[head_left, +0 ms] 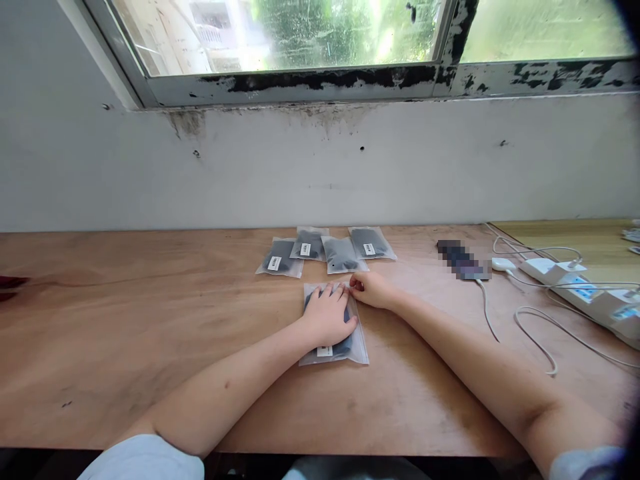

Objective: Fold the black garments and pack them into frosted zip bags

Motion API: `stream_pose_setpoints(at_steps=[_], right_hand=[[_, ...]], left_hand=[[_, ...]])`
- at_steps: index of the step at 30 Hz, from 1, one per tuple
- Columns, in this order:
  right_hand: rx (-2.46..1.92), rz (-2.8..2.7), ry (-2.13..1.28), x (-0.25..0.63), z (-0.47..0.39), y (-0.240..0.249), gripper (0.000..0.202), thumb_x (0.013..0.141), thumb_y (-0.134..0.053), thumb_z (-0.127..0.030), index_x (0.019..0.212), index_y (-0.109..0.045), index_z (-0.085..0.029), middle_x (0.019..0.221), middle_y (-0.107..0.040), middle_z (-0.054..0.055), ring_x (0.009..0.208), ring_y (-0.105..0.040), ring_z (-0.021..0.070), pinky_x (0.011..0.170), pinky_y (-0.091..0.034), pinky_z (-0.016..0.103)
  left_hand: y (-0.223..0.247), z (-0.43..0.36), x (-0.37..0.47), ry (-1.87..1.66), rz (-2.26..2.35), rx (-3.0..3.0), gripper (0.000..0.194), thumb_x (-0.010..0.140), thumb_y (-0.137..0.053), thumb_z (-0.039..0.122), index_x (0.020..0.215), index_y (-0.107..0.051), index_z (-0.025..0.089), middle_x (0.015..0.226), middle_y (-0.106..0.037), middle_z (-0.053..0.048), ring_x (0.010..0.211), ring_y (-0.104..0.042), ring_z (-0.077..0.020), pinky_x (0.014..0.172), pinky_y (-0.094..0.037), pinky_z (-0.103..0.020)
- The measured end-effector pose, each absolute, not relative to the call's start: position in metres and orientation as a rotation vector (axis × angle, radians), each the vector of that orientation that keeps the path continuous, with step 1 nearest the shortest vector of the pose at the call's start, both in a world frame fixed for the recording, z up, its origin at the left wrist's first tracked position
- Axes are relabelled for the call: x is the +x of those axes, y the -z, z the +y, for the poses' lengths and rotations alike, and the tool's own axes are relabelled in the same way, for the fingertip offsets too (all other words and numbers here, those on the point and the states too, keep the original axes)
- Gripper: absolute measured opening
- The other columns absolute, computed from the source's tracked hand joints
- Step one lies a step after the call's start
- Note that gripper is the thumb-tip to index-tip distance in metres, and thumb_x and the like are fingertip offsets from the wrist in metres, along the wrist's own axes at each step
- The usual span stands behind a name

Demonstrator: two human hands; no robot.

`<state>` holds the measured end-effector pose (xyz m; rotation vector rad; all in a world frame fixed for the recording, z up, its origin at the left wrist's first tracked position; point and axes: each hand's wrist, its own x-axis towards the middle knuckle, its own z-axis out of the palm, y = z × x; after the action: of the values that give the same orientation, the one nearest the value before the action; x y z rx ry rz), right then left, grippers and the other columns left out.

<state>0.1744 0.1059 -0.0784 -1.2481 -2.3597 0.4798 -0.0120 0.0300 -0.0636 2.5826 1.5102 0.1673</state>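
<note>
While the left hand (327, 315) presses flat, fingers spread, on a clear bag (334, 350), the right hand (373, 290) pinches its top edge; beyond them, plywood table (150, 320), stained wall (320, 167), window (300, 33).

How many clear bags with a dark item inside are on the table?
5. Four lie in a row near the wall: one, a second, a third, a fourth. The fifth lies under the left hand, the right hand at its top edge.
</note>
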Motion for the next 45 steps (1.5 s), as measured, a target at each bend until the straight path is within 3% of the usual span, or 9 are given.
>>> stream_pose_setpoints(at_steps=[4,10,22,30,33,37,39,41,45], right_hand=[[-1.177,-2.37,-0.574,0.174,0.104,0.073,0.006,0.08,-0.062,-0.021,0.076,-0.065,-0.018,0.072,-0.067,0.003,0.064,-0.055,0.0152,0.061,-0.038,0.027],[-1.008,-2.547,-1.011,0.182,0.098,0.058,0.01,0.074,-0.064,-0.022,0.065,-0.066,-0.016,0.059,-0.059,-0.003,0.055,-0.047,0.0097,0.051,-0.033,0.023],[-0.847,-2.769,-2.036,0.172,0.072,0.035,0.032,0.07,-0.079,-0.048,0.078,-0.077,-0.017,0.07,-0.071,0.0,0.051,-0.055,0.008,0.047,-0.043,0.019],[-0.821,-2.809,-2.115,0.171,0.065,0.028,0.035,0.071,-0.079,-0.048,0.088,-0.079,-0.018,0.076,-0.073,0.0,0.053,-0.059,0.0099,0.049,-0.047,0.021],[-0.879,-2.877,-1.919,0.168,0.061,0.026,0.03,0.078,-0.073,-0.047,0.076,-0.075,-0.017,0.067,-0.069,-0.001,0.049,-0.055,0.0092,0.048,-0.042,0.022],[-0.974,-2.904,-1.026,0.156,0.051,0.025,0.035,0.088,-0.065,-0.042,0.063,-0.067,-0.017,0.06,-0.064,0.002,0.052,-0.051,0.0115,0.053,-0.038,0.026],[-1.136,-2.779,-0.652,0.148,0.043,0.027,0.031,0.09,-0.063,-0.045,0.078,-0.072,-0.017,0.073,-0.069,0.007,0.064,-0.059,0.0171,0.061,-0.042,0.029],[-1.258,-2.635,-0.396,0.14,0.033,0.03,0.036,0.092,-0.06,-0.048,0.106,-0.071,-0.017,0.101,-0.071,0.014,0.089,-0.064,0.0262,0.076,-0.046,0.034],[-1.298,-2.543,-0.234,0.128,0.013,0.046,0.055,0.095,-0.051,-0.056,0.135,-0.057,-0.02,0.138,-0.054,0.02,0.127,-0.047,0.0387,0.098,-0.041,0.049]], left_hand=[[0.064,0.029,-0.012,-0.194,1.514,2.609,0.072,0.091,-0.044,0.054,0.151,-0.041,0.015,0.16,-0.036,-0.015,0.149,-0.027,-0.0378,0.12,-0.017,-0.058],[0.067,0.03,-0.011,-0.197,1.559,2.629,0.058,0.096,-0.034,0.036,0.15,-0.044,0.015,0.159,-0.038,-0.012,0.148,-0.031,-0.0348,0.119,-0.021,-0.057],[0.067,0.031,-0.013,-0.291,1.538,2.573,0.053,0.099,-0.032,0.038,0.146,-0.051,0.021,0.158,-0.042,-0.009,0.147,-0.033,-0.0319,0.12,-0.023,-0.056],[0.066,0.029,-0.014,-0.334,1.492,2.6,0.051,0.102,-0.029,0.039,0.142,-0.056,0.021,0.154,-0.047,-0.009,0.146,-0.037,-0.0288,0.12,-0.025,-0.052],[0.068,0.031,-0.014,-0.358,1.485,2.571,0.05,0.102,-0.03,0.04,0.14,-0.057,0.022,0.154,-0.047,-0.009,0.146,-0.037,-0.0285,0.12,-0.025,-0.052],[0.071,0.037,-0.016,-0.619,1.513,2.323,0.047,0.101,-0.028,0.036,0.128,-0.064,0.019,0.142,-0.06,-0.009,0.14,-0.045,-0.0261,0.118,-0.03,-0.048],[0.071,0.039,-0.016,-0.852,1.473,2.08,0.045,0.101,-0.027,0.035,0.114,-0.067,0.02,0.126,-0.069,-0.008,0.126,-0.057,-0.0243,0.112,-0.04,-0.044],[0.07,0.039,-0.017,-1.054,1.37,1.854,0.043,0.1,-0.026,0.035,0.103,-0.067,0.02,0.112,-0.072,-0.007,0.112,-0.064,-0.0223,0.104,-0.047,-0.039],[0.069,0.035,-0.019,-1.285,1.294,1.638,0.039,0.101,-0.026,0.037,0.102,-0.062,0.021,0.112,-0.07,-0.005,0.11,-0.063,-0.0201,0.101,-0.049,-0.035]])
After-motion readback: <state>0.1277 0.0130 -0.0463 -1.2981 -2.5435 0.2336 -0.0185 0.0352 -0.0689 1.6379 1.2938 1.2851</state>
